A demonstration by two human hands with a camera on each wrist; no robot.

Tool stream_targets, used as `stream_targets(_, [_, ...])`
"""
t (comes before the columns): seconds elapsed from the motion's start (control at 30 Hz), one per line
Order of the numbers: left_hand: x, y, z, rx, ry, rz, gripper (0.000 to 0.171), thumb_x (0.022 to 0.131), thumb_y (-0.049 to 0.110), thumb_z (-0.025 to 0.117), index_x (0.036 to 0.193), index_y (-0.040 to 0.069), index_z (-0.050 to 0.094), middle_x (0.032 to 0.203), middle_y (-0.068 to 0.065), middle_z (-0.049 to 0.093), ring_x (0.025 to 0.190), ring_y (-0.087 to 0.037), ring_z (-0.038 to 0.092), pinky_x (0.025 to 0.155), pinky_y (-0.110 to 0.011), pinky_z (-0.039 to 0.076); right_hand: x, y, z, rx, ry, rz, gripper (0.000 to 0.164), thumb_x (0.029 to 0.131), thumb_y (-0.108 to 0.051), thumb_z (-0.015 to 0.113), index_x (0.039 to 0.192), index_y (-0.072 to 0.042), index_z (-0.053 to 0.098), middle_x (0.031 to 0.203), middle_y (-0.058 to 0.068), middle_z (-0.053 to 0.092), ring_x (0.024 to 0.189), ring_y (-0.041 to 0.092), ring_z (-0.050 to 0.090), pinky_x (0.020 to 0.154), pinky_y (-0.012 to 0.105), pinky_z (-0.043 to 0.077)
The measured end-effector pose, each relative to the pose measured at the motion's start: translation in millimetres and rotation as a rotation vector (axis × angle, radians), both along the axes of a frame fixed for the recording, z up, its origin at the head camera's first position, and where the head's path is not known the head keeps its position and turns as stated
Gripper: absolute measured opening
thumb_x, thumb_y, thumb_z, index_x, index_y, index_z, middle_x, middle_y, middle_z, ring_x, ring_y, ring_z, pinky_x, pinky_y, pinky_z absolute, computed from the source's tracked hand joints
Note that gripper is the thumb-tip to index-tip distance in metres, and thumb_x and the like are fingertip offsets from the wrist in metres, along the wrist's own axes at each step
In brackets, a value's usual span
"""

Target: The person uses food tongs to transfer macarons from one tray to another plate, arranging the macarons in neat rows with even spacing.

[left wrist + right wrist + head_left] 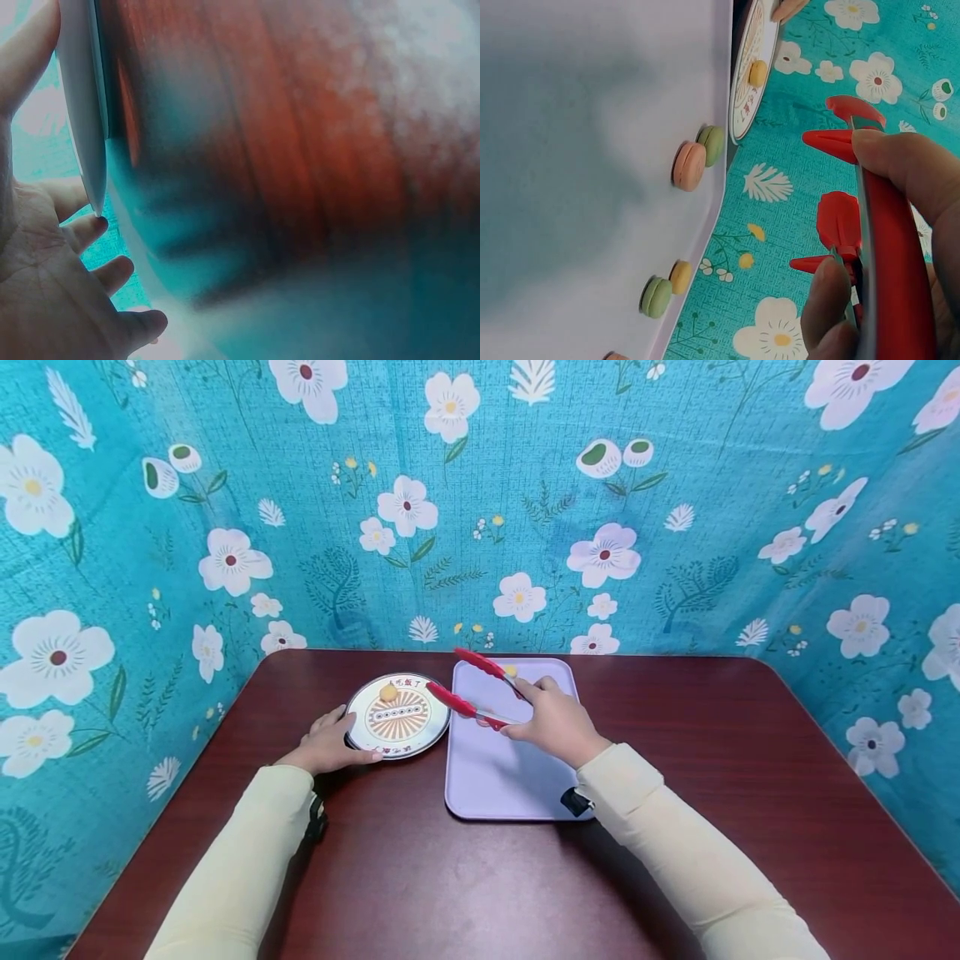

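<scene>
My left hand (326, 745) holds the near-left rim of a round white plate (430, 727), with the thumb along its front edge. One yellow macaron (387, 692) lies on the plate's far part. In my right hand (558, 722) I grip red-tipped metal tongs (450, 699) over a lilac tray (487, 781). The tongs' tips stand apart toward the plate, nothing between them. Along one side of the tray in the right wrist view are a pink macaron (689, 166) beside a green macaron (712, 145), another green macaron (656, 298) and a yellow macaron (681, 277).
Plate and tray stand side by side on a dark red-brown wooden table (420, 877). A blue flowered cloth (465, 527) hangs behind the table and at its sides. Another pink macaron (616, 357) is cut off at the bottom of the right wrist view.
</scene>
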State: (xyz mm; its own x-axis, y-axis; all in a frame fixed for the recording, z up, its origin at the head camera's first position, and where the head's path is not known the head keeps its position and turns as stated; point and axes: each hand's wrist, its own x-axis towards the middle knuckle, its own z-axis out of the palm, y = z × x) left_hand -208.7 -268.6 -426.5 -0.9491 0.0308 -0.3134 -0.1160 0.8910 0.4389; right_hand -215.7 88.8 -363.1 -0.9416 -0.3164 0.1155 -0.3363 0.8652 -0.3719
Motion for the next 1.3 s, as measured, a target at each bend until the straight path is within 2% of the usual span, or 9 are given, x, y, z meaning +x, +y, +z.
stream_targets(0.23, [-1.7,0.2,-0.5,-0.005,0.006,-0.003,0.112,0.075,0.06,0.071,0.152,-0.001,0.018,0.156,-0.027,0.008,0.14,-0.049,0.005,0.109,-0.069,0.013,-1.4,6.2,-2.1,0.009,0.023,-0.005,0.083,0.072,-0.045,0.083,0.14,-0.009,0.052,0.107,0.016,0.057,0.072,0.022,0.059,0.061,0.034,0.053])
stream_targets(0.5, [-0.7,1.2,-0.8,-0.009,0.007,-0.003,0.113,0.075,0.061,0.071,0.152,-0.001,0.018,0.156,-0.027,0.008,0.14,-0.048,0.006,0.109,-0.068,0.014,-4.2,14.9,-4.6,0.022,-0.015,-0.035,0.082,0.072,-0.042,0.083,0.14,-0.01,0.052,0.11,0.017,0.057,0.067,0.022,0.059,0.06,0.034,0.054])
stream_targets(1.1, [-1.0,1.7,2.7,-0.004,-0.005,-0.007,0.112,0.075,0.06,0.072,0.152,-0.002,0.018,0.156,-0.028,0.008,0.14,-0.049,0.005,0.109,-0.069,0.013,-9.4,28.0,-9.6,0.064,-0.037,-0.074,0.084,0.072,-0.042,0.083,0.141,-0.007,0.05,0.118,0.023,0.055,0.083,0.029,0.063,0.07,0.043,0.057])
stream_targets(1.3, [-1.8,1.2,3.5,0.003,-0.013,-0.003,0.113,0.075,0.061,0.072,0.152,-0.001,0.017,0.156,-0.027,0.007,0.139,-0.049,0.005,0.109,-0.069,0.014,-9.3,31.1,-8.6,0.062,-0.055,-0.097,0.085,0.073,-0.041,0.083,0.142,-0.006,0.048,0.114,0.022,0.054,0.082,0.027,0.06,0.068,0.04,0.058])
